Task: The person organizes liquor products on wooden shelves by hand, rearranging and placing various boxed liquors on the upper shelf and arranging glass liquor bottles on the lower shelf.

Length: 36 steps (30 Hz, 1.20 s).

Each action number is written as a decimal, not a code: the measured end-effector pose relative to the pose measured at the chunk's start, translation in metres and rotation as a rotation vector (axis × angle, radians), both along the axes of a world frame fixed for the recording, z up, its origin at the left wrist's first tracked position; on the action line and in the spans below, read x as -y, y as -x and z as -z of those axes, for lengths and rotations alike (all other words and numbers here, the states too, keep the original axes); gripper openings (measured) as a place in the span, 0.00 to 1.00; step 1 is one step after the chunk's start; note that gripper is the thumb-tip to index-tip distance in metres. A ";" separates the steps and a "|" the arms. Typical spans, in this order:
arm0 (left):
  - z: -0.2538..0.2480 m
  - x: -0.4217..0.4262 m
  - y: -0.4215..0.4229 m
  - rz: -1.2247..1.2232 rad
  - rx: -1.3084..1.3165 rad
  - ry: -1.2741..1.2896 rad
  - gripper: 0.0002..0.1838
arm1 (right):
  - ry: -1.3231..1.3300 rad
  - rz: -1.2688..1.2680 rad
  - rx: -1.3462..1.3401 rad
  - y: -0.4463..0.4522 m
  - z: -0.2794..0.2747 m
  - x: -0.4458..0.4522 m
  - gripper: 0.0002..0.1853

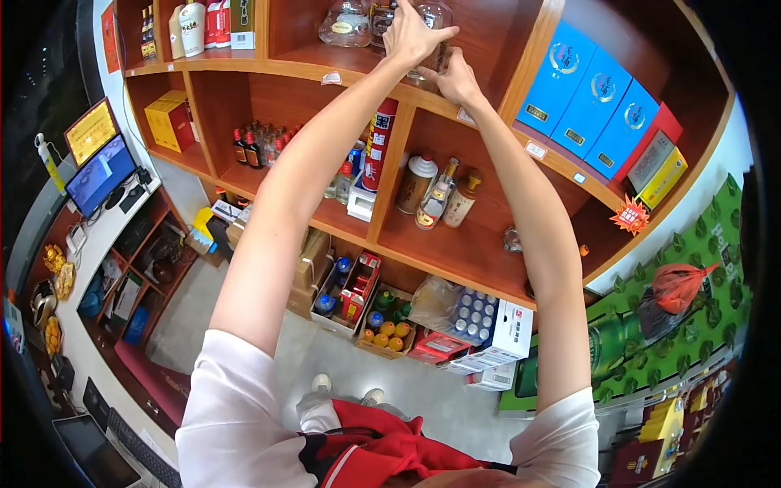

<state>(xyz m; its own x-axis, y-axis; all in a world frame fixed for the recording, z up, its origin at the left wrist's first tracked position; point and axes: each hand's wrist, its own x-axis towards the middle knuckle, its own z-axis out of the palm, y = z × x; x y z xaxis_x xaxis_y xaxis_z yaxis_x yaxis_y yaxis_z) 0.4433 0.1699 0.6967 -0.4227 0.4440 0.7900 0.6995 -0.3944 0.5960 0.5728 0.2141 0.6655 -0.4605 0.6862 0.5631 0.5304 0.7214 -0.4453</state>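
Observation:
Both my arms reach up to the upper wooden shelf [297,67]. My left hand [413,37] is on a clear glass bottle [437,14], its thumb stretched across the front and its other fingers toward the top. Lower down on the right side, my right hand [458,80] curls around the same bottle, thumb pointing left. The hands partly hide the bottle, and the frame cuts off its upper part. Just left of it stand a dark-labelled glass bottle [381,18] and a squat clear glass decanter [346,24].
Blue boxes [603,89] fill the right compartment. Below are several liquor bottles [437,195] and a tall red cylinder [378,146]. Cartons with cans [474,315] and a box of orange-topped bottles [388,335] stand on the floor. A desk with a monitor [99,175] is left.

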 end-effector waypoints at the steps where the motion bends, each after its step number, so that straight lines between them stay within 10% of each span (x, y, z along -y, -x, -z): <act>1: 0.005 -0.003 0.000 0.025 -0.004 0.016 0.55 | 0.007 0.021 0.027 0.001 0.002 -0.007 0.50; 9: 0.021 -0.045 0.019 0.134 -0.179 0.047 0.66 | 0.072 0.153 0.193 0.017 0.005 -0.107 0.53; 19: 0.045 -0.063 0.038 0.072 -0.317 0.233 0.39 | 0.267 0.051 0.225 0.035 -0.019 -0.188 0.45; 23: 0.054 -0.072 0.027 0.048 -0.525 0.327 0.37 | 0.092 0.095 0.158 0.041 -0.013 -0.190 0.28; 36: 0.055 -0.079 0.030 0.065 -0.502 0.397 0.32 | -0.103 0.256 0.228 0.046 -0.002 -0.227 0.30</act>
